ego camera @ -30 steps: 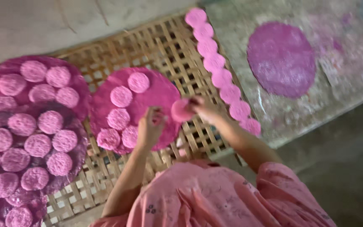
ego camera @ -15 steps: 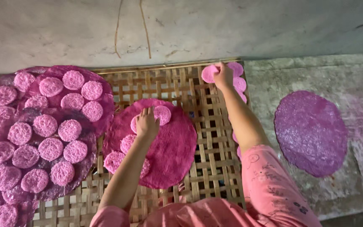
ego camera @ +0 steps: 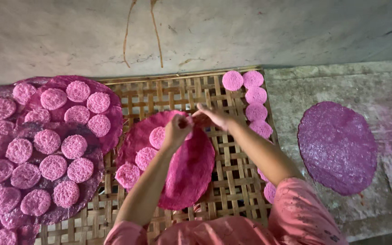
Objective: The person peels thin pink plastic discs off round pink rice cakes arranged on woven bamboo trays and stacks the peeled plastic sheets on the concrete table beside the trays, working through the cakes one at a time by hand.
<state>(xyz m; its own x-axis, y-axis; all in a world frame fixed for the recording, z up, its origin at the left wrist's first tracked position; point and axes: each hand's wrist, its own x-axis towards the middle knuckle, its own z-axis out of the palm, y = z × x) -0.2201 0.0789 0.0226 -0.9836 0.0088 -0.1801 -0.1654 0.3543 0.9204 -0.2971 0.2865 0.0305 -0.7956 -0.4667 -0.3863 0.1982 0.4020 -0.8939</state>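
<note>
A: Three, counting the small pink discs already lying on the big pink round sheet. Crowding only its left edge, leaving the middle and right side bare.

B: Holding another?

A: Pinching a fourth disc just above the sheet's upper part, with the left hand clenching its grip on it.

B: And seeing the right hand doing what?

A: Meeting the left at that same disc, fingertips touching it. Not managing to tell whether gripping or only steadying.

B: Finding more to lay?

A: Spotting a row of loose discs running down the right edge of the woven bamboo tray, some hiding behind the right arm.

B: Looking further out?

A: Seeing two purple sheets at the left packed full of discs, and one purple sheet lying bare on the grey stone slab at the right.

B: Noticing any packages, labels or signs?

A: Finding none; only seeing a plain grey wall behind, with two thin strings hanging down it.
</note>
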